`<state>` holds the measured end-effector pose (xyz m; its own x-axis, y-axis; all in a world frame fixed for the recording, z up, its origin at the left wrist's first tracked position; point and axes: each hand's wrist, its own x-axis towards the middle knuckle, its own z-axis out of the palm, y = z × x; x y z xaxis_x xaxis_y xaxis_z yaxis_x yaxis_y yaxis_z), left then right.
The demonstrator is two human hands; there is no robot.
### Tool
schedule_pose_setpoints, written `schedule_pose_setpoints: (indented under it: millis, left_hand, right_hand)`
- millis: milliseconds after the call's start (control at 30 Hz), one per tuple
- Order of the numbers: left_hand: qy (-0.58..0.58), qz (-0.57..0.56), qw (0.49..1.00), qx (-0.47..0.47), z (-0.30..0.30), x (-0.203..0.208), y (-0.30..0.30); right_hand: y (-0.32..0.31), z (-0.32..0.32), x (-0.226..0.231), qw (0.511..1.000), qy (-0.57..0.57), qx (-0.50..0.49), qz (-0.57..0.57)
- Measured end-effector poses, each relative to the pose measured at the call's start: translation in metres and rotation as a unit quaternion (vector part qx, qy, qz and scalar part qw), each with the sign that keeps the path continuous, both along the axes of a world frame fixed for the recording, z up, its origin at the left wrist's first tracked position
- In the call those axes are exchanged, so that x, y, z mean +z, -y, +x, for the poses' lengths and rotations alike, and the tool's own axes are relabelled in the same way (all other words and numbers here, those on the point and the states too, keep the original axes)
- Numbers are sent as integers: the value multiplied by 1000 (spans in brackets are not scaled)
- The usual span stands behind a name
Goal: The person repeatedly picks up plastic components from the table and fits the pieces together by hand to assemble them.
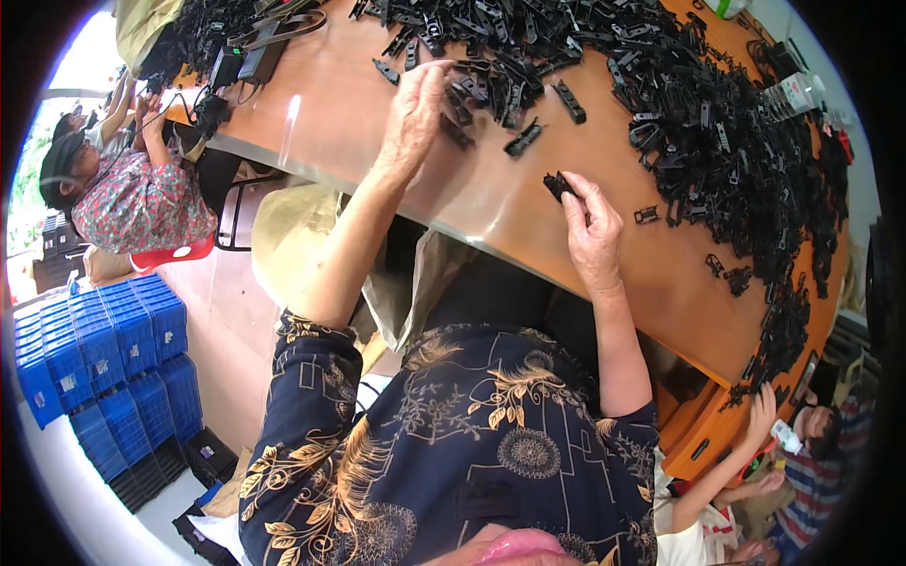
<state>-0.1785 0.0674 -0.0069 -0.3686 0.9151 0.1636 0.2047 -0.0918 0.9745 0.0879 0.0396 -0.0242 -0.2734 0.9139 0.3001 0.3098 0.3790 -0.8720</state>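
Observation:
My left hand (415,118) reaches over the near edge of a loose heap of small black plastic clips (500,47). Its fingers are stretched out toward the parts, and I see nothing held in them. Lower and to the right, my right hand (595,226) pinches a small black clip (557,187) between thumb and fingers, just above the tabletop. Two separate clips lie between the hands and the heap: one black clip (523,139) and another long clip (570,101).
The brown table (472,193) carries a large mound of black parts (717,141) along its right side, with a clear plastic bottle (795,96) beyond. Blue crates (104,340) are stacked at the left. A seated person (142,193) works far left; another person's hand (763,410) touches the table at lower right.

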Motion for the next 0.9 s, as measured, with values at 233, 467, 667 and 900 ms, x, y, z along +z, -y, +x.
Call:
schedule_pose_setpoints:
  millis: [233, 467, 667, 900]
  left_hand:
    - [-293, -67, 953, 42, -16, -2, 43]
    - [-514, -65, 852, -78, -21, -6, 38]
    - [-301, -56, 938, -161, 19, 5, 69]
    - [-117, -34, 965, -233, 64, 14, 92]
  right_hand:
    - [-1, 4, -11, 999, -25, 10, -19]
    - [9, 11, -8, 993, -61, 4, -100]
    - [24, 24, 8, 942, -180, 53, -279]
    - [29, 23, 38, 932, -129, 100, -324]
